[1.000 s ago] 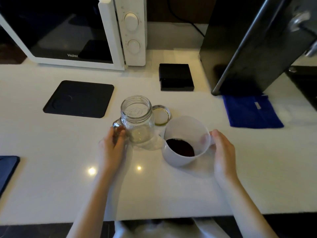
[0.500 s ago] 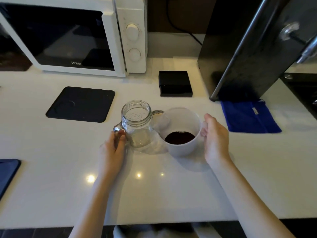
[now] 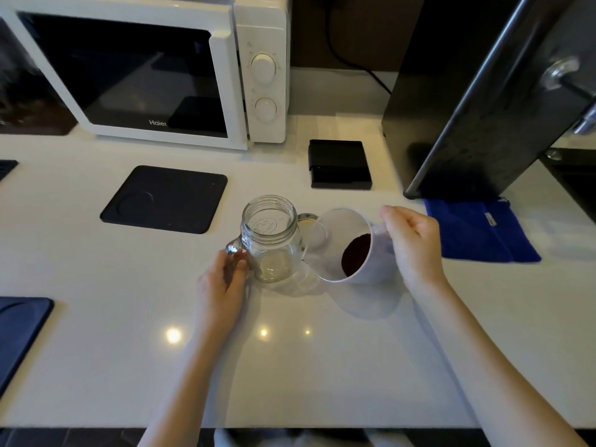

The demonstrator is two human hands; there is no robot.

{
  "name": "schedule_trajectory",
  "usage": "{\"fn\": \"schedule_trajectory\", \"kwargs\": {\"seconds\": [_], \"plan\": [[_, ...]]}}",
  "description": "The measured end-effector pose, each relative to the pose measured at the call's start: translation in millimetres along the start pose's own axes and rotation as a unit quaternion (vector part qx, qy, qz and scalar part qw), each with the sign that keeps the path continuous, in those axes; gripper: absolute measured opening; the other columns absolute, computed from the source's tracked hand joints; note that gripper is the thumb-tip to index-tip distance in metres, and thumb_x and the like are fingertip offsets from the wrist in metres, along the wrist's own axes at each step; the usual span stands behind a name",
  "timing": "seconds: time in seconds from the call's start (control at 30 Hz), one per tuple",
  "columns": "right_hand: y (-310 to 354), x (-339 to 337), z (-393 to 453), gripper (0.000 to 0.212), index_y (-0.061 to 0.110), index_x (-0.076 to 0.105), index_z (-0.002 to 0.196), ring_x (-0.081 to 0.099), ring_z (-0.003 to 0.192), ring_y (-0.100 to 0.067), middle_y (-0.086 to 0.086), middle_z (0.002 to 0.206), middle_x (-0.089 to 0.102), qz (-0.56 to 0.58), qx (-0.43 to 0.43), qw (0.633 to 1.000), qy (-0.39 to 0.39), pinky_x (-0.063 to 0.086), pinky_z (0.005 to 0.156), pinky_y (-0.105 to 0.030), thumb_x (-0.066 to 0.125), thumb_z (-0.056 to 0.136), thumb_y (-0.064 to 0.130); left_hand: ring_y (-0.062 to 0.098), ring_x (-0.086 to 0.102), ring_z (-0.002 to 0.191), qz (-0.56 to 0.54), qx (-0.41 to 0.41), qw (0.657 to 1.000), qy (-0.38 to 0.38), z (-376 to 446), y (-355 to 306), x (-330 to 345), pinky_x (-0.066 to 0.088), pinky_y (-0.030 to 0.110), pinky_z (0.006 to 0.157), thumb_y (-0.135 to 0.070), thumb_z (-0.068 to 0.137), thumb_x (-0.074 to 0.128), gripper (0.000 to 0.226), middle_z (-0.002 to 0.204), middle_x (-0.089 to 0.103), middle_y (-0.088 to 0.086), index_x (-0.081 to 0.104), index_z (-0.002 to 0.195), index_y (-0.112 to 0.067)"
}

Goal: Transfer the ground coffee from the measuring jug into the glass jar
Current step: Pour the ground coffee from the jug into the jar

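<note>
An empty glass jar (image 3: 269,237) with a side handle stands upright on the white counter (image 3: 96,317). My left hand (image 3: 222,279) grips its handle at the left. A white plastic measuring jug (image 3: 342,243) is lifted off the counter and tilted with its mouth toward the jar; its rim is close to the jar's right side. Dark ground coffee (image 3: 356,254) lies at the jug's bottom. My right hand (image 3: 412,243) holds the jug by its handle. The jar's lid (image 3: 306,219) lies behind, partly hidden by the jug.
A white microwave (image 3: 154,69) stands at the back left. A black mat (image 3: 166,198) lies left of the jar, a small black box (image 3: 338,164) behind it. A blue cloth (image 3: 477,230) and a tall black appliance (image 3: 483,91) are on the right.
My right hand has closed on the jug's handle, lifted the jug off the counter and tipped it toward the jar. The left hand stays on the jar's handle.
</note>
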State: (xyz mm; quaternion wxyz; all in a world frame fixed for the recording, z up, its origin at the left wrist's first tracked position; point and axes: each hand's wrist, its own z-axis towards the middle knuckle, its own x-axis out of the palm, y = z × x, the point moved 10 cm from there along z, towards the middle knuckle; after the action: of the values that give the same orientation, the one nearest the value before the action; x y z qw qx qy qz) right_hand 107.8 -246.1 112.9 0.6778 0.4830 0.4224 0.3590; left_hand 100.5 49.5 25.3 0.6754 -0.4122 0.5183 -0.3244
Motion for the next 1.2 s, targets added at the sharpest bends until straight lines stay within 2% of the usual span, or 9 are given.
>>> {"fn": "schedule_trajectory", "kwargs": {"seconds": [0.1,0.2,0.33,0.43,0.67,0.8,0.97,1.1,1.2], "plan": [[-1.8,-2.8,4.1,0.046,0.008,0.031,0.049,0.029,0.052,-0.01,0.001,0.048,0.029,-0.005,0.001,1.0,-0.003,0.027,0.05,-0.023,0.052,0.09,0.011,-0.003,0.061,0.077,-0.083,0.016,0.996,0.002,3.0,-8.5,-3.5,0.046,0.013,0.07,-0.027,0.076,0.052,0.02,0.082,0.066,-0.026,0.056,0.095,-0.033],[-5.8,-2.7,8.4,0.045,0.014,0.038,0.048,0.035,0.049,-0.003,0.008,0.042,0.037,-0.012,0.014,1.0,-0.001,0.032,0.049,-0.016,0.053,0.091,0.015,0.007,0.053,0.074,-0.155,0.036,0.987,-0.008,8.3,-26.6,-9.6,0.042,0.019,0.069,-0.034,0.07,0.044,0.024,0.077,0.062,-0.015,0.059,0.085,-0.023],[-7.2,-5.1,9.5,0.035,0.002,0.052,0.062,0.046,0.063,-0.009,0.0,0.059,0.047,0.01,0.056,0.998,-0.013,0.041,0.063,-0.023,0.053,0.091,0.021,0.003,0.044,0.058,-0.227,-0.01,0.973,-0.049,17.1,-27.4,-10.4,0.035,0.016,0.055,-0.039,0.074,0.043,0.027,0.061,0.051,-0.009,0.051,0.066,-0.014],[-8.2,-11.7,15.8,0.032,0.02,0.054,0.058,0.049,0.059,-0.004,0.007,0.057,0.05,0.079,0.101,0.991,-0.041,0.044,0.061,-0.019,0.055,0.09,0.022,0.002,0.039,0.048,-0.237,-0.054,0.968,-0.066,18.3,-17.8,-1.2,0.032,0.014,0.049,-0.032,0.09,0.043,0.036,0.057,0.044,0.001,0.045,0.059,-0.014],[40.3,-5.1,42.3,0.042,0.019,0.05,0.048,0.048,0.052,-0.007,0.004,0.047,0.046,0.109,0.053,0.992,-0.044,0.047,0.056,-0.015,0.056,0.09,0.019,0.007,0.026,0.042,-0.262,-0.081,0.959,-0.066,20.9,-17.0,8.8,0.02,0.028,0.049,-0.033,0.087,0.051,0.048,0.039,0.032,-0.011,0.037,0.048,-0.01],[71.7,-1.6,51.2,0.038,-0.018,0.052,0.089,0.052,0.081,-0.042,-0.039,0.088,0.051,0.037,-0.001,0.998,-0.046,0.052,0.079,-0.047,0.058,0.088,0.019,0.018,0.024,0.049,-0.226,-0.038,0.972,-0.046,24.0,-40.0,4.8,0.018,0.032,0.052,-0.031,0.078,0.052,0.05,0.05,0.03,0.009,0.035,0.046,0.003],[98.0,19.2,59.2,0.041,-0.013,0.055,0.071,0.048,0.061,-0.022,-0.031,0.067,0.053,-0.068,-0.118,0.99,0.042,0.042,0.058,-0.027,0.063,0.085,0.024,0.016,0.03,0.04,-0.106,-0.022,0.994,-0.013,25.0,-54.3,3.2,0.028,0.03,0.051,-0.038,0.074,0.055,0.052,0.038,0.033,0.007,0.036,0.037,-0.006],[112.3,31.3,61.2,0.036,-0.01,0.053,0.059,0.046,0.055,-0.026,-0.024,0.056,0.051,-0.137,-0.195,0.969,0.073,0.037,0.049,-0.022,0.064,0.082,0.015,0.008,0.037,0.032,-0.04,-0.012,0.999,0.0,24.9,-66.5,9.0,0.035,0.029,0.051,-0.031,0.084,0.059,0.053,0.026,0.041,-0.007,0.045,0.034,-0.017],[119.8,38.2,60.0,0.031,-0.002,0.053,0.054,0.045,0.05,-0.013,-0.01,0.049,0.048,-0.159,-0.234,0.955,0.087,0.037,0.047,-0.018,0.061,0.078,0.015,0.007,0.041,0.035,-0.009,-0.01,1.0,-0.003,26.2,-74.0,13.3,0.036,0.025,0.05,-0.033,0.084,0.057,0.052,0.026,0.044,-0.012,0.048,0.04,-0.008]]}}
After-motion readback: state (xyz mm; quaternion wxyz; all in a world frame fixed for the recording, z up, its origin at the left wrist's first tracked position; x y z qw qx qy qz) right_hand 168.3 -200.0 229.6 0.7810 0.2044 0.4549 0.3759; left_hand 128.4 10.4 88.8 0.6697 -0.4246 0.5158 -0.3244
